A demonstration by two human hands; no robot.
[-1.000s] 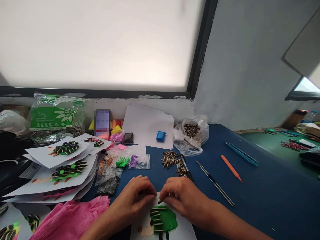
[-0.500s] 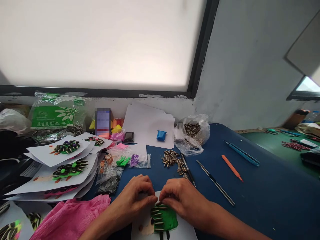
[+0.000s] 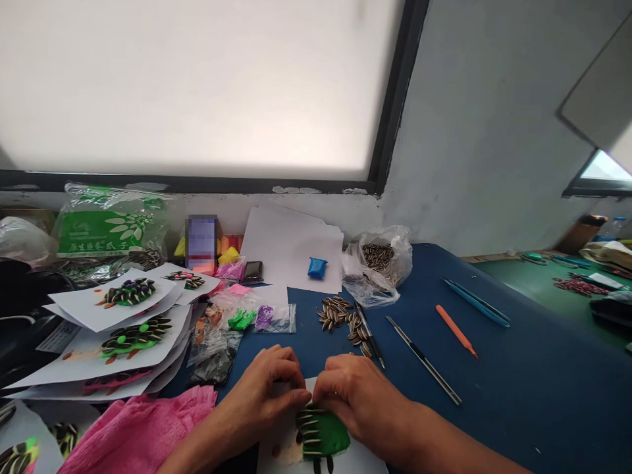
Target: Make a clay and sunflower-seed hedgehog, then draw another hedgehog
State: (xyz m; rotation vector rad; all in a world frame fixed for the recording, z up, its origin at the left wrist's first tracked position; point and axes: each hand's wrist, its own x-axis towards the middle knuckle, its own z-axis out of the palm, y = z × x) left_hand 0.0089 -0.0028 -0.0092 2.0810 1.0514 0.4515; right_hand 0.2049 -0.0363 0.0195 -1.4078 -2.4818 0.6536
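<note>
A wide, dark blue counter [image 3: 508, 408] is filling much of the lower half of the view. Toward its near edge, which is running out of sight, a white paper sheet [image 3: 360, 462] is lying flat. The person's bare right hand [image 3: 355, 392] is arching over the sheet from the right, thumb and fingertips bunching near its top; the bare left hand [image 3: 269, 388] is curling opposite, its fingertips just beside the right's. The fingers are hiding what is between them, so I cannot tell whether either hand is gripping anything. Below the fingertips, a rounded, bright green clay mound [image 3: 333, 431] is sitting on the sheet, slim dark seeds with pale stripes [image 3: 312, 434] lining its left side.

Setting seeds into the clay seems to be the step in hand. Doing it well is probably calling for a light pinch, even spacing and gentle pressure that avoids denting the mound.

Toward the counter's back left corner, a big clear plastic bag with a green printed panel [image 3: 93, 230] is standing, seeds showing low inside. Along the back edge, right of centre, a smaller crumpled clear plastic bag [image 3: 402, 257] is holding heaped striped seeds [image 3: 378, 257]. Left of centre, a little flat clear pouch [image 3: 286, 319] is holding a purple lump [image 3: 264, 317].
</note>
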